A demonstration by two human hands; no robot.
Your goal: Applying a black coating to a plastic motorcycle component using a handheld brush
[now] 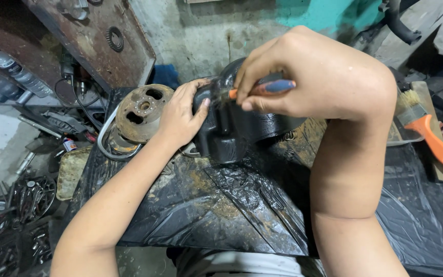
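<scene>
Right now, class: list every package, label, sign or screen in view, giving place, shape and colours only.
Plastic bottles: far left, clear, lying tilted, pale label bands.
Small can: left of the black sheet, cylindrical, white with red and blue.
No signs or screens.

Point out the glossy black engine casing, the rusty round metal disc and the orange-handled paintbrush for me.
Glossy black engine casing (226,133): head view, lower front face.
Rusty round metal disc (143,109): head view, central hub.
Orange-handled paintbrush (437,143): head view, middle of handle.
</scene>
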